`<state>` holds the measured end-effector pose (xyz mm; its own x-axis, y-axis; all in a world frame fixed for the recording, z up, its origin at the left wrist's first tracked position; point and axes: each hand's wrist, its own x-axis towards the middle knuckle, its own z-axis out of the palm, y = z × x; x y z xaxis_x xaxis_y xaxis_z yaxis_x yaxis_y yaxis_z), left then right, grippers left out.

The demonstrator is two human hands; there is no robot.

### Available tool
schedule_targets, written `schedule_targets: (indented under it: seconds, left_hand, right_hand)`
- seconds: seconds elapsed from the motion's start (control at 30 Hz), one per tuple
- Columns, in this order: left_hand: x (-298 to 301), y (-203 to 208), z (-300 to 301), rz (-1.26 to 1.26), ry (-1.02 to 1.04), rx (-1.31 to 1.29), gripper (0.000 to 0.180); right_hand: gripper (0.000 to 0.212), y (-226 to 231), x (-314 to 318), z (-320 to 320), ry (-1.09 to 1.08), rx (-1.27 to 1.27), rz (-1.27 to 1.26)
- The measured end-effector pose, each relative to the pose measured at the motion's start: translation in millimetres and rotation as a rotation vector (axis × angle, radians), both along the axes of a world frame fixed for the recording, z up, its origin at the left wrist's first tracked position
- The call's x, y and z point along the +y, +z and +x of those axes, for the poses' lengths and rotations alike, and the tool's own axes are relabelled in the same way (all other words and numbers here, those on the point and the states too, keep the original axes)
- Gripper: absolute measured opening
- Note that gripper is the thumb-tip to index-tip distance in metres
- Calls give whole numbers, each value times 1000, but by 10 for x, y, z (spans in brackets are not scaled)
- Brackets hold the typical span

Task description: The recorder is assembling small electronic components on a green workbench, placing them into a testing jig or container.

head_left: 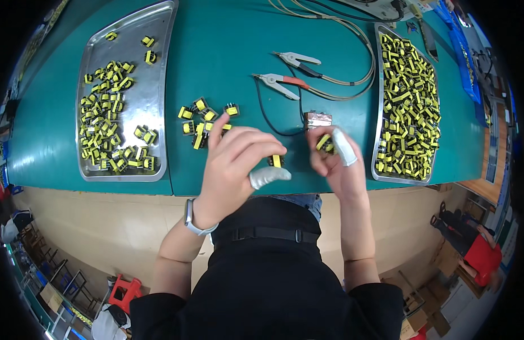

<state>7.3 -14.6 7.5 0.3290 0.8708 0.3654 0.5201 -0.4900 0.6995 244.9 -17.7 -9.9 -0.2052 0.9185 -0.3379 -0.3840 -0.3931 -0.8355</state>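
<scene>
My left hand point(239, 156), with a pale cover on its thumb, pinches a small yellow-and-black transformer point(277, 161) over the table's front part. To its right, my right hand point(344, 161) has closed fingers round another yellow-and-black transformer point(325, 144); a pale cover sits on one of its digits. Just beyond the right hand lies a small copper-coloured block point(318, 120) with a black cable. Behind my left hand is a loose group of similar transformers point(200, 105), partly hidden by the fingers.
A metal tray point(164, 85) with scattered transformers stands on the left of the green table point(228, 51). Another tray point(378, 113), piled full, is at the right. Two clip leads point(279, 82) lie at the back middle. A person in red point(483, 258) is at the far right.
</scene>
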Motion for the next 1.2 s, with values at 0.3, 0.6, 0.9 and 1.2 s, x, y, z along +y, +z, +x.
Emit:
schedule_targets:
  seconds: [0.3,0.6,0.9,1.2]
  left_hand:
    - [-57,-10,143,-62,-36,-203,45]
    - [155,-45,-398,-9,291,579,81]
    - [193,-181,-324,-10,48,442,50]
    - [110,-197,-154,18,-221,400,45]
  right_hand:
    - [32,-141,-26,-139,194,398,-142]
    - [27,-45,92,277,-13,-696,514]
    - [26,-131,70,391,-34,-976,570]
    - [33,0,252,700,-438,-1417,832]
